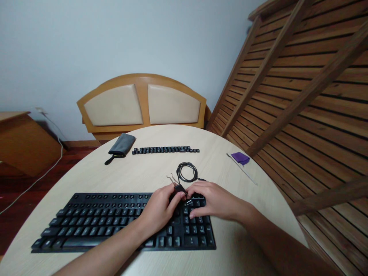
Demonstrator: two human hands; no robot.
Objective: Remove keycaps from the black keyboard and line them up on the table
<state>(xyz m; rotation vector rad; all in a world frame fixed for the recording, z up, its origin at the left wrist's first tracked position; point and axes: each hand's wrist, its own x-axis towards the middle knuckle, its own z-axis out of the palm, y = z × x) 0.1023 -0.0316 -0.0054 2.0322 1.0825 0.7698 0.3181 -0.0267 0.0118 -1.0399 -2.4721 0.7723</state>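
Note:
My left hand (pixel 159 205) is closed on a keycap puller, whose black handle (pixel 179 188) sits between thumb and fingers. Two bent wire prongs (pixel 171 178) stick out of it, pointing away from me. Bent over the keyboard's right end, my right hand (pixel 211 199) has its fingertips by the puller's near end and its thumb apart, low over the number keys. A small tilted dark keycap (pixel 189 202) shows in that gap; whether the fingers touch it is unclear. The black keyboard (pixel 94 220) lies flat beneath both hands, its upper rows showing small bare key stems.
Removed keycaps (pixel 165 150) stand in rows farther back on the round table (pixel 155 174). A black pouch (pixel 122 145) lies to their left. Behind my hands is a coiled cable (pixel 187 172). At right lie a purple cloth (pixel 240 157) and a thin white stick (pixel 244 170).

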